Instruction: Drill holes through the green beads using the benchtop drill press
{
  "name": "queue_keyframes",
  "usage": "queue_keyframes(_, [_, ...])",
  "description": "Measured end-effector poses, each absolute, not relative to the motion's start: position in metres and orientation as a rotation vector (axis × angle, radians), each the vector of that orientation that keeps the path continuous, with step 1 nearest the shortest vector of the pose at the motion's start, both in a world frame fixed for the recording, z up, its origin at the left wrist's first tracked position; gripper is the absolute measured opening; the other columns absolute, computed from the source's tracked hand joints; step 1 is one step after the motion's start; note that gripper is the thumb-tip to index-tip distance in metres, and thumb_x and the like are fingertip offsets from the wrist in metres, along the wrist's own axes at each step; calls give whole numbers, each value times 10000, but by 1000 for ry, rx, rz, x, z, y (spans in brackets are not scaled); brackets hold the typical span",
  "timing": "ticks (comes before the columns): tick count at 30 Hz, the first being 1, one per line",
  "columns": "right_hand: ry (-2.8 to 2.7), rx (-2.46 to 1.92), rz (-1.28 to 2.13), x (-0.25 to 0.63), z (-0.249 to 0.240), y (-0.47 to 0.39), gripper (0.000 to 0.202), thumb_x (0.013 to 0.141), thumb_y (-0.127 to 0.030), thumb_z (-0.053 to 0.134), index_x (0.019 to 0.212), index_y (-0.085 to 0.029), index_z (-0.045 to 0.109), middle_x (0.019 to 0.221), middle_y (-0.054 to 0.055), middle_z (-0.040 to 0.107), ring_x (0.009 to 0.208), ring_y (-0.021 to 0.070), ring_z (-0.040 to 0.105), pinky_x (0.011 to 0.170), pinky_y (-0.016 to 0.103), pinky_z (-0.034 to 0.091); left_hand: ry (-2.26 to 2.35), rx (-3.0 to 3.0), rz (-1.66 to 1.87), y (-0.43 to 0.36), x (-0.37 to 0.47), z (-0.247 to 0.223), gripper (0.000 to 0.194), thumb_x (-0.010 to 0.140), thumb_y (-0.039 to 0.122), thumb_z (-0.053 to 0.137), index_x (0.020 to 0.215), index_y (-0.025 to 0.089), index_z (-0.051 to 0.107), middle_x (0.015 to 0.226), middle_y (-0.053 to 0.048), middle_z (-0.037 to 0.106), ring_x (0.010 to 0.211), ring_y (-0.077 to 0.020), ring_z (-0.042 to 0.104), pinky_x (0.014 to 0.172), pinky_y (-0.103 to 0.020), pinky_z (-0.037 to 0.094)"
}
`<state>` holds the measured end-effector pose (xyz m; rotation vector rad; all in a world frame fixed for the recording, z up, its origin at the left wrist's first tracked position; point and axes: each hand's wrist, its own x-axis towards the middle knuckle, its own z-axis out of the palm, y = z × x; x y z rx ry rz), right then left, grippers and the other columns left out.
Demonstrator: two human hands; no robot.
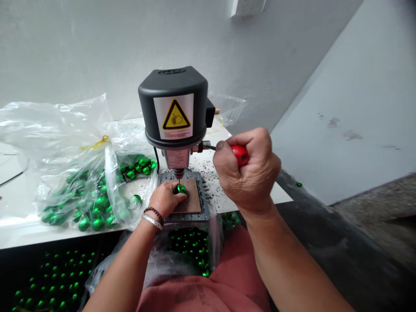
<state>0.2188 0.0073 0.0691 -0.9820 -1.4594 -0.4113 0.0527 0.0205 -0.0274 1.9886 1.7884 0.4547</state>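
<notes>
A shiny green ball (pixel 181 189) is pinched in the fingers of my left hand (pixel 165 198), resting on a brown board (pixel 192 200) under the drill bit. The dark drill press (pixel 173 112) stands over it, and its thin bit (pixel 179 179) comes down to the top of the ball; whether it has entered, I cannot tell. My right hand (pixel 248 169) is wrapped round the red knob (pixel 240 155) of the lever on the machine's right side. Bracelets circle my left wrist.
A clear plastic bag (pixel 61 143) of green balls lies on the white table (pixel 19 232) at left, tied with yellow string. More green balls (pixel 190 249) fill a container below the table edge. Dark shavings (pixel 212 186) litter the tabletop around the press. A wall rises behind.
</notes>
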Motion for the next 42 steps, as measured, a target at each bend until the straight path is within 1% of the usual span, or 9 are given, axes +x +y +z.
queue_keyframes(5, [-1493, -964, -514, 221, 54, 1, 106, 760, -211, 539, 755, -193, 435, 578, -61, 413, 483, 24, 352, 487, 188, 339, 1750, 2031, 481, 22, 51, -31, 188, 719, 344, 603, 837, 216, 675, 992, -51, 673, 863, -211, 604, 738, -292, 420])
queue_keyframes(10, [-1479, -973, -531, 220, 44, -1, 85, 766, -212, 523, 771, -184, 443, 611, -53, 447, 541, 29, 404, 504, 182, 346, 1775, 2025, 453, 21, 51, -31, 172, 722, 356, 600, 797, 216, 667, 920, -41, 671, 818, -203, 599, 711, -294, 415])
queue_keyframes(15, [-1472, -965, -493, 218, 34, 0, 91, 761, -182, 518, 811, -177, 443, 641, -57, 465, 507, 15, 370, 482, 175, 332, 1788, 2020, 432, 21, 52, -30, 190, 722, 363, 603, 819, 212, 666, 906, -43, 662, 826, -207, 597, 726, -303, 416])
queue_keyframes(24, [-1402, -915, -391, 210, 23, -1, 139, 753, -133, 486, 857, -200, 422, 679, -32, 474, 601, 56, 458, 554, 212, 394, 1782, 2011, 466, 20, 51, -32, 218, 716, 388, 605, 844, 225, 671, 962, -52, 668, 870, -216, 599, 752, -304, 421])
queue_keyframes(29, [-1387, -895, -349, 208, 16, -1, 162, 746, -117, 477, 877, -197, 426, 699, -25, 482, 624, 66, 472, 574, 226, 403, 1816, 2033, 427, 19, 52, -31, 195, 721, 388, 594, 796, 221, 661, 862, -49, 678, 793, -219, 605, 690, -298, 416])
queue_keyframes(34, [-1420, -888, -270, 207, 0, -3, 77, 755, -129, 448, 799, -185, 418, 647, -36, 449, 568, 57, 449, 524, 212, 376, 1807, 2032, 429, 17, 52, -29, 205, 732, 386, 586, 826, 221, 665, 931, -71, 675, 833, -238, 613, 690, -302, 413])
queue_keyframes(39, [-1341, -898, -354, 206, 30, 4, 9, 794, -184, 460, 795, -175, 457, 646, -26, 460, 551, 50, 425, 515, 206, 357, 1823, 2039, 429, 17, 53, -30, 213, 733, 384, 585, 835, 217, 668, 914, -72, 675, 829, -231, 612, 696, -298, 413])
queue_keyframes(41, [-1285, -925, -429, 206, 58, 14, 91, 805, -230, 480, 739, -170, 461, 628, -27, 451, 541, 45, 401, 511, 204, 331, 1839, 2027, 439, 18, 53, -31, 220, 722, 377, 594, 847, 213, 672, 911, -70, 675, 819, -223, 608, 694, -297, 415])
queue_keyframes(42, [-1284, -972, -372, 207, 72, 20, 133, 817, -258, 470, 721, -167, 454, 612, -33, 433, 533, 41, 381, 517, 203, 320, 1837, 2011, 450, 17, 53, -31, 232, 716, 374, 600, 865, 213, 675, 909, -66, 676, 815, -217, 606, 697, -295, 419])
